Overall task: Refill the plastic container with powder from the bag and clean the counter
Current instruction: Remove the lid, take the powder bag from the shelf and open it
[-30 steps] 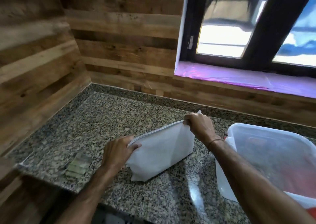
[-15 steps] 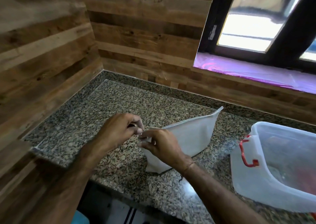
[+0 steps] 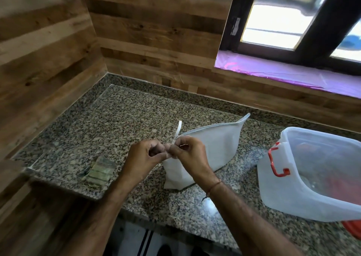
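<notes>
Granite counter (image 3: 121, 123) carries the white bag (image 3: 211, 148), standing at centre with its sealed top edge upward. I see my left hand (image 3: 142, 158) and right hand (image 3: 193, 158) pinched together on the bag's near corner, where a thin white strip (image 3: 176, 131) sticks up. The plastic container (image 3: 320, 173) sits open, just beside the bag on the right.

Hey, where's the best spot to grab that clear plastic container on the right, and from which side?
Probably the red handle on the plastic container's near end wall, approached from the left. It sticks out from the smooth wall, faces the bag, and nothing blocks it. Both hands are busy at the bag's corner.
</notes>
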Motion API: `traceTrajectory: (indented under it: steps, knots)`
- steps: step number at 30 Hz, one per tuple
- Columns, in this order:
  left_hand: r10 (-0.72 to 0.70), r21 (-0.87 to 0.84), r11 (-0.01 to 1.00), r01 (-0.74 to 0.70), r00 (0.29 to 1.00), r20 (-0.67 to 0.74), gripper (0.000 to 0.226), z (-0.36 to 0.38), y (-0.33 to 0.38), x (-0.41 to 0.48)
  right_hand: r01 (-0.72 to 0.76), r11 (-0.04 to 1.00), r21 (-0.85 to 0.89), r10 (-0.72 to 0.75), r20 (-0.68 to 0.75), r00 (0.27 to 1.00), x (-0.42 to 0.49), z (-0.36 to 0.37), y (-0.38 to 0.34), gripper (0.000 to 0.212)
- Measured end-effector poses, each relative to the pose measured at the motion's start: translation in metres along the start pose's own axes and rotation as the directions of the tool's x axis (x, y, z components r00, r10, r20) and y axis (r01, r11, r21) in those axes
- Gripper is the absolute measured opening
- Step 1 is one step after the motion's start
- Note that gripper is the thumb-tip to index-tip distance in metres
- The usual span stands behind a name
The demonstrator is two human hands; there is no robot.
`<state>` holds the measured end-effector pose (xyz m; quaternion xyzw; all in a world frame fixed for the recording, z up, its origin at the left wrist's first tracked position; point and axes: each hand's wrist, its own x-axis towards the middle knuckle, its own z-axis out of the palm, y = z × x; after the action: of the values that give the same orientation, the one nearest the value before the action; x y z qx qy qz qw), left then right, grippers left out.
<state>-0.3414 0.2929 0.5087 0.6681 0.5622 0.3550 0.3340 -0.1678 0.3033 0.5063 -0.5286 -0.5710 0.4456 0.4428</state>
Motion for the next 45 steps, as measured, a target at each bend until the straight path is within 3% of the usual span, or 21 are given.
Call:
traceTrajectory:
  steps: [5, 9, 11, 14, 16, 19, 25, 29, 35, 37, 40, 45]
  knots:
    - [-0.008, 0.091, 0.996, 0.008, 1.0, -0.007, 0.022, -0.008, -0.006, -0.007, -0.044, 0.993, -0.111, 0.027, -0.151, 0.988, 0.016, -0.038, 0.002, 0.016]
    - [-0.029, 0.19, 0.982, 0.004, 0.991, 0.129, 0.017, -0.011, 0.003, 0.005, -0.078, 0.984, -0.157, 0.031, -0.28, 0.96, 0.033, -0.091, 0.012, 0.019]
    - [-0.001, 0.42, 0.903, -0.086, 0.979, 0.203, 0.022, 0.002, 0.024, 0.022, -0.072, 0.978, -0.197, 0.019, -0.261, 0.965, 0.036, -0.091, 0.014, 0.019]
    - [0.023, 0.58, 0.797, -0.169, 0.968, 0.25, 0.057, 0.043, 0.056, 0.059, -0.041, 0.974, -0.222, -0.013, -0.239, 0.971, 0.042, -0.084, 0.021, 0.02]
    - [0.069, 0.616, 0.755, -0.225, 0.961, 0.267, 0.047, 0.07, 0.071, 0.079, -0.014, 0.967, -0.254, -0.058, -0.276, 0.959, 0.047, -0.09, 0.025, 0.023]
    - [0.167, 0.68, 0.672, -0.292, 0.955, 0.245, 0.026, 0.087, 0.077, 0.087, -0.036, 0.946, -0.321, -0.091, -0.373, 0.923, 0.053, -0.122, 0.03, 0.027]
    - [0.235, 0.691, 0.641, -0.332, 0.943, 0.235, 0.039, 0.085, 0.051, 0.078, -0.254, 0.959, -0.126, 0.106, -0.672, 0.733, 0.091, -0.226, 0.057, 0.031]
    - [0.213, 0.712, 0.635, -0.3, 0.954, 0.212, 0.038, 0.079, 0.053, 0.079, -0.197, 0.975, 0.102, 0.216, -0.641, 0.736, 0.102, -0.228, 0.059, 0.018]
    - [0.112, 0.704, 0.68, -0.204, 0.978, 0.175, 0.029, 0.071, 0.054, 0.075, -0.126, 0.958, 0.257, 0.239, -0.475, 0.847, 0.084, -0.209, 0.069, 0.023]
    - [0.018, 0.69, 0.715, -0.111, 0.99, 0.141, 0.028, 0.061, 0.05, 0.065, -0.103, 0.957, 0.273, 0.21, -0.398, 0.893, 0.073, -0.208, 0.075, 0.031]
    - [-0.183, 0.628, 0.775, 0.073, 0.977, 0.112, 0.029, 0.041, 0.027, 0.045, -0.109, 0.96, 0.256, 0.19, -0.314, 0.93, 0.062, -0.203, 0.09, 0.015]
    - [-0.204, 0.48, 0.845, 0.237, 0.972, -0.12, 0.034, 0.019, 0.003, 0.022, -0.037, 0.965, 0.26, 0.154, -0.447, 0.881, 0.061, -0.193, 0.103, 0.018]
